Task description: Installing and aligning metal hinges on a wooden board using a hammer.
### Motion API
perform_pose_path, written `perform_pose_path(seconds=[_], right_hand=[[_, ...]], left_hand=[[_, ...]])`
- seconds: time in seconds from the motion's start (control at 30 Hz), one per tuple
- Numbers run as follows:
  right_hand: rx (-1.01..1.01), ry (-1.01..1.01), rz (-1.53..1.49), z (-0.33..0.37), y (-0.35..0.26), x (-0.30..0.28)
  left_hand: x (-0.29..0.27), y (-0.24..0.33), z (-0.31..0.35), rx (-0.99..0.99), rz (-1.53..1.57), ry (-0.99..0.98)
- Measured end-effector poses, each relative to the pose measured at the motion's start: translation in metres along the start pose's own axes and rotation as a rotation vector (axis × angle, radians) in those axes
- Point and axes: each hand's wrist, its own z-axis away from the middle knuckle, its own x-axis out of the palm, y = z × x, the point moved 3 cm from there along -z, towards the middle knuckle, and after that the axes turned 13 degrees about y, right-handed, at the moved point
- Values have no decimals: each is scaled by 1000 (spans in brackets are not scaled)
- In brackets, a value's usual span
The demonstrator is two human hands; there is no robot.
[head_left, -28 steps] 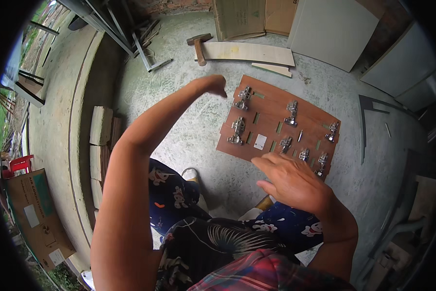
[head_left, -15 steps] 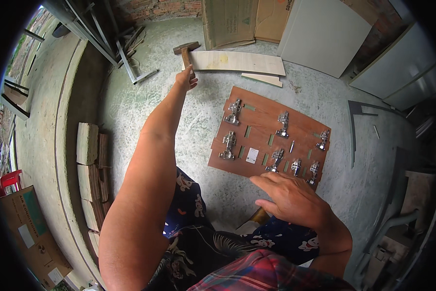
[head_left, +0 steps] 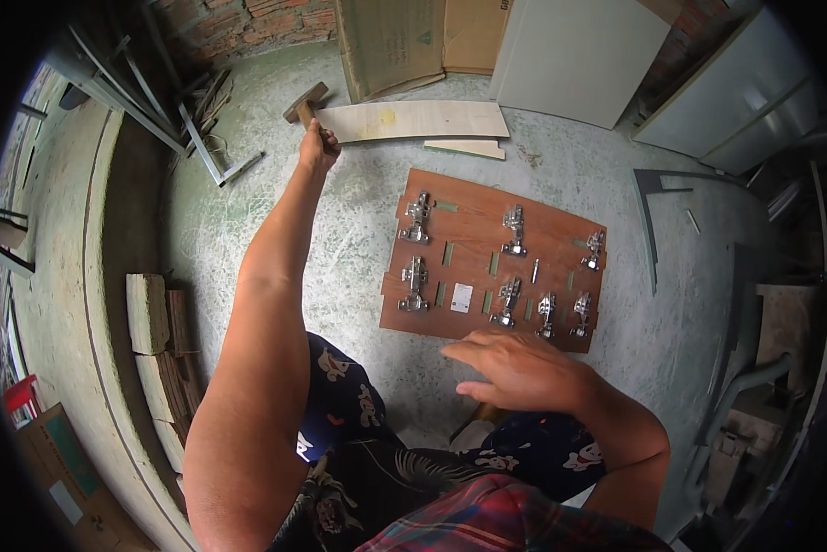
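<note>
My left arm stretches far forward, and my left hand is closed around the wooden handle of a hammer. The hammer's dark, blocky head is tilted, at the left end of a pale plank. My right hand hovers palm down over the near edge of a brown wooden board, fingers stretched out and holding nothing. Several shiny metal cabinet hinges are spread over that board. Among them lie a white label, thin green strips and a small metal rod.
Cardboard and a pale panel lean at the back. Metal frames stand far left. Blocks line the left ledge. A dark angled frame lies at right, near machinery.
The view has shifted, so the board and plank appear further left. My left hand has drawn the hammer slightly left of the plank's end, tilting its head. My right hand stays by the board's near edge.
</note>
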Motion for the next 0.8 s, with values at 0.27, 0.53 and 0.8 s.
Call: perform_pose_path(seconds=[0.27,0.53,0.8], right_hand=[[-53,155,-22,13,11,-14],[47,493,-80,23,56,-68],[85,600,-1224,6,154,-72]], left_hand=[[10,70,52,-74,117,-185],[68,81,236,24,-104,-582],[114,-14,401,-91,-359,-891]])
